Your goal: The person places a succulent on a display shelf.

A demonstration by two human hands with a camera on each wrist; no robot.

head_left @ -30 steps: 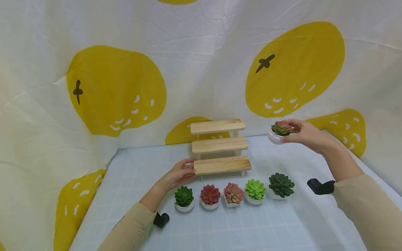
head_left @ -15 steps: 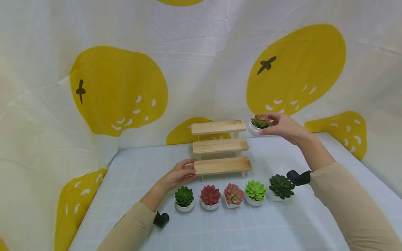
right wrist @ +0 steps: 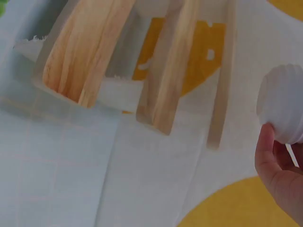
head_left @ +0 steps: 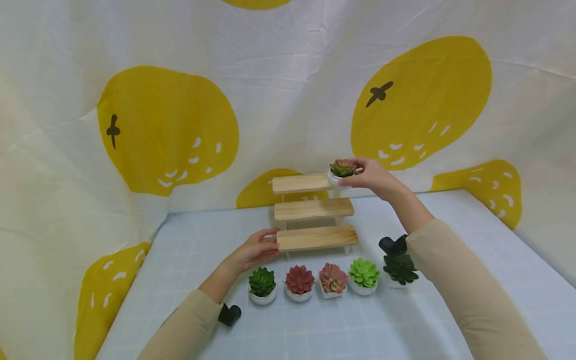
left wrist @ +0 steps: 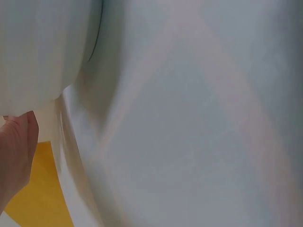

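Over on the left, the left hand [head_left: 255, 248] rests against the left end of the bottom step of the wooden stepped stand [head_left: 313, 209], fingers curled lightly round the plank's edge as if steadying it; the left wrist view shows only a blur of white cloth and a bit of skin, so I take the grip from the head view alone. In front of the stand, on the pale blue checked table [head_left: 189, 240], stands a row of small artificial succulents in white pots: a dark green one [head_left: 262, 285], a red one [head_left: 299, 282], a pinkish one [head_left: 333, 280], a bright green one [head_left: 363, 275] and another dark green one [head_left: 398, 270], partly hidden behind a black wrist mount. Further right and higher, the right hand [head_left: 374, 175] pinches a reddish-green succulent pot [head_left: 341, 171] by its white side wall, thumb and fingertips on opposite sides, holding it upright at the right end of the top step; whether the base already touches the wood I cannot tell. The pot looks small and light, its ribbed wall stiff and probably smooth, so I would hold it by the pot body, never by the soft plastic leaves, which would bend or pull loose. A white cloth with big yellow fruit prints hangs behind everything.
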